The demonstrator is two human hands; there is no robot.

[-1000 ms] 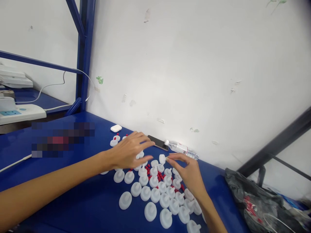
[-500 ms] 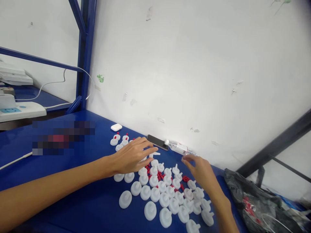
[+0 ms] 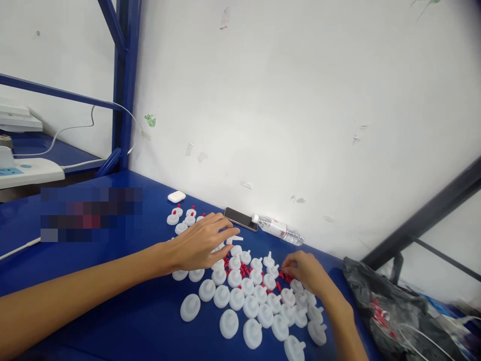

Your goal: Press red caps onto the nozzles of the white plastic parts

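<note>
While my left hand (image 3: 205, 241) is pinching a white spouted piece (image 3: 235, 239) over the worktop (image 3: 150, 306), my right hand (image 3: 305, 269) is hovering at the red pieces (image 3: 287, 277) on the right, though I cannot tell whether its grip is closing on any.

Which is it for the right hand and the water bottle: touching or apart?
Apart. Head view: blue table shows between the right hand and the bottle.

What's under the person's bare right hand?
Small red plastic pieces show by the fingertips of the bare right hand; whatever lies beneath its palm is covered and cannot be told.
</note>
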